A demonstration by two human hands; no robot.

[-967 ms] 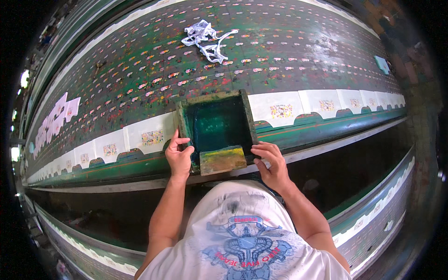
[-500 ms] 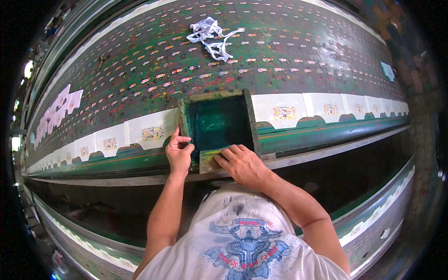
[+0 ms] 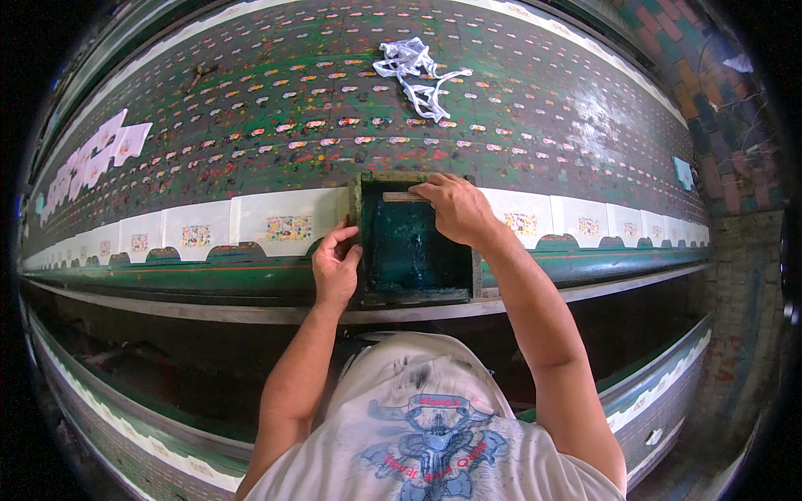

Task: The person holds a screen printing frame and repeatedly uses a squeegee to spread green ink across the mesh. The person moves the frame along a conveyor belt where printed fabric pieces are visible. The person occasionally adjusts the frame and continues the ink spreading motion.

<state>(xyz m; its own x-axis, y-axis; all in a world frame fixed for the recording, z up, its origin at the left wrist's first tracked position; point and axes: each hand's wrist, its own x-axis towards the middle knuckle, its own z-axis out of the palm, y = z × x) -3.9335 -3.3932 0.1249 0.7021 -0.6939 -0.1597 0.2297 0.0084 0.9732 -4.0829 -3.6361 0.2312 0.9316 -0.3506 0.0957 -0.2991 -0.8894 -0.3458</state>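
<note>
A wooden screen-printing frame (image 3: 418,296) lies over the row of white printed pieces at the near edge of the long table. Dark blue-green ink coats the mesh (image 3: 409,250) inside it. My left hand (image 3: 336,267) grips the frame's left side, thumb and fingers closed around that edge. At the far end of the frame, my right hand (image 3: 459,210) is closed on the right part of a squeegee (image 3: 403,197), whose wooden edge shows left of my fingers. What lies under the mesh is hidden.
White pieces with small colourful prints (image 3: 290,227) run along the table edge on both sides. A crumpled white plastic bag (image 3: 418,71) lies farther back. Pale sheets (image 3: 96,163) sit at the far left, a light blue item (image 3: 683,173) at the far right. A rail (image 3: 251,314) borders the table.
My right hand has moved the squeegee from the near end of the frame to its far end. My left hand stays on the frame's left side. The whole view has shifted slightly.
</note>
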